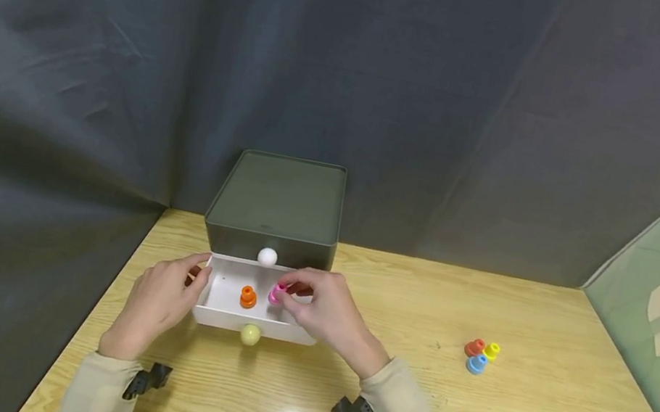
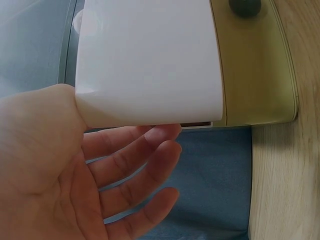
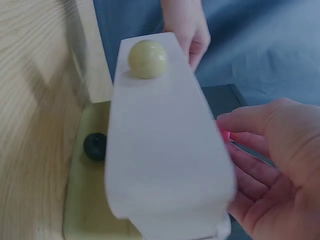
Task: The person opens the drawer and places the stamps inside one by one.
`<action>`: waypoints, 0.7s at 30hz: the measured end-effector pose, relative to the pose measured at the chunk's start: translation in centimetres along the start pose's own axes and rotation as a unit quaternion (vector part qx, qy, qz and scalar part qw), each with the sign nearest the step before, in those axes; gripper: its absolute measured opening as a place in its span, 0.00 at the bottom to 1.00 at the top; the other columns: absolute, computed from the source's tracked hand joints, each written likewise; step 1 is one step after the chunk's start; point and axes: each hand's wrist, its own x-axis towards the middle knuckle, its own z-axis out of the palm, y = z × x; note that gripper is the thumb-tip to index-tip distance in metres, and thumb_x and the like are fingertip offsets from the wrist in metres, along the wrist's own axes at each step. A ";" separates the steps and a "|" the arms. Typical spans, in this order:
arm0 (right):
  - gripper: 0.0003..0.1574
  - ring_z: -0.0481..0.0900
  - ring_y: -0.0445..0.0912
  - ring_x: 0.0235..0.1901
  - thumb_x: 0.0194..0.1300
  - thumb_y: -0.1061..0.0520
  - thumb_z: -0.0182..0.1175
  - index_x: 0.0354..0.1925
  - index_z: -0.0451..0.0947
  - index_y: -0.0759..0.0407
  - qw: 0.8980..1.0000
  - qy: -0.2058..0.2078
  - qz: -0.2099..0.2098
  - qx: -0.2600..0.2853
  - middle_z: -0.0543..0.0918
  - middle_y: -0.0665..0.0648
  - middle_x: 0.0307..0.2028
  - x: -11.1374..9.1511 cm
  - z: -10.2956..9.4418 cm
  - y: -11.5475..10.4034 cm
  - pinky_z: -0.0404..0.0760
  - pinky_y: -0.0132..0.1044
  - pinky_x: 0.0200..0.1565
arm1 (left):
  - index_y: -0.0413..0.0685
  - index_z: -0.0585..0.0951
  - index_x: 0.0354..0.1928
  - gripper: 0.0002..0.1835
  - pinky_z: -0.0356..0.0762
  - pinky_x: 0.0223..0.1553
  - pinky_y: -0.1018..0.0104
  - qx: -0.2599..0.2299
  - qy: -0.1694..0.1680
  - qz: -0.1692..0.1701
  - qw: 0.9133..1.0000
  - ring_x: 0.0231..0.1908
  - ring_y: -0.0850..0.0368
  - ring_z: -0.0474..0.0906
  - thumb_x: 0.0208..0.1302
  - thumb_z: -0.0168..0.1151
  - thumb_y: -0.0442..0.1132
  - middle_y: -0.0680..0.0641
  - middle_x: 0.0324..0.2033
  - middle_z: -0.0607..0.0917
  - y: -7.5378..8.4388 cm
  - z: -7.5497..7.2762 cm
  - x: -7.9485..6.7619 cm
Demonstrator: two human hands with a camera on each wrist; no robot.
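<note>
A white drawer point(image 1: 220, 319) with a pale yellow round knob point(image 1: 250, 335) is pulled out of a dark grey drawer box point(image 1: 285, 198). My left hand point(image 1: 158, 297) holds its left wall, thumb at the rim and fingers along the outside; in the left wrist view those fingers point(image 2: 162, 162) curve loosely beside it. Over the drawer's right part, my right hand point(image 1: 321, 308) pinches a small pink stepped peg point(image 1: 276, 293) between thumb and fingers. An orange stepped peg point(image 1: 248, 297) stands on the drawer floor, left of the pink one.
A red peg point(image 1: 474, 347), a yellow peg point(image 1: 492, 351) and a blue peg point(image 1: 476, 364) stand close together on the wooden table point(image 1: 419, 303) to the right. A white knob point(image 1: 267, 257) is on the box front. Below the drawer is an olive drawer front point(image 2: 255, 70) with a dark knob.
</note>
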 end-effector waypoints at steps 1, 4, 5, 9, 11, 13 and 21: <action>0.06 0.91 0.45 0.39 0.67 0.61 0.73 0.43 0.91 0.58 1.000 -0.007 0.000 -0.003 0.93 0.53 0.39 0.2 0.3 0.0 0.89 0.36 0.46 | 0.38 0.83 0.65 0.21 0.78 0.32 0.54 0.000 0.000 -0.001 1.000 0.36 0.43 0.87 0.79 0.57 0.43 0.38 0.44 0.92 0.0 0.0 0.0; 0.05 0.90 0.45 0.38 0.67 0.62 0.72 0.42 0.91 0.59 1.000 -0.022 0.007 -0.011 0.93 0.54 0.38 0.8 1.1 0.3 0.87 0.31 0.44 | 0.38 0.83 0.65 0.21 0.79 0.34 0.52 0.001 0.000 -0.001 1.000 0.36 0.43 0.87 0.79 0.57 0.43 0.38 0.44 0.92 0.0 0.0 0.0; 0.05 0.90 0.45 0.38 0.67 0.62 0.73 0.42 0.91 0.59 1.000 -0.027 0.010 -0.012 0.93 0.54 0.37 0.9 1.3 0.3 0.87 0.30 0.43 | 0.38 0.83 0.65 0.21 0.79 0.34 0.52 0.001 0.000 -0.001 1.000 0.36 0.43 0.87 0.79 0.57 0.43 0.38 0.44 0.92 -0.1 0.0 0.0; 0.04 0.90 0.42 0.35 0.68 0.62 0.72 0.41 0.91 0.58 0.999 -0.035 0.025 -0.021 0.93 0.52 0.35 1.2 1.7 0.4 0.84 0.28 0.38 | 0.39 0.83 0.65 0.21 0.79 0.34 0.52 0.001 0.000 -0.004 1.000 0.35 0.44 0.86 0.79 0.58 0.43 0.39 0.44 0.92 0.0 0.1 0.1; 0.03 0.89 0.41 0.33 0.68 0.61 0.72 0.40 0.91 0.57 0.999 -0.034 0.034 -0.024 0.93 0.51 0.34 1.2 1.9 0.4 0.84 0.29 0.36 | 0.39 0.83 0.66 0.21 0.78 0.34 0.52 0.002 -0.001 -0.006 1.000 0.34 0.45 0.86 0.79 0.57 0.43 0.39 0.44 0.92 0.0 0.1 0.0; 0.03 0.89 0.40 0.33 0.67 0.60 0.73 0.40 0.91 0.55 0.998 -0.032 0.042 -0.031 0.93 0.50 0.33 1.3 2.1 0.3 0.83 0.29 0.36 | 0.39 0.83 0.66 0.21 0.79 0.35 0.52 0.002 0.001 -0.005 1.000 0.35 0.44 0.86 0.79 0.57 0.43 0.39 0.44 0.92 0.0 0.1 0.1; 0.03 0.91 0.39 0.33 0.65 0.56 0.76 0.38 0.92 0.51 0.995 -0.024 0.047 -0.088 0.93 0.48 0.33 1.4 2.5 -0.1 0.83 0.37 0.40 | 0.39 0.83 0.66 0.22 0.78 0.34 0.53 0.000 -0.001 -0.008 1.000 0.35 0.44 0.86 0.79 0.57 0.43 0.38 0.45 0.92 -0.1 0.1 0.0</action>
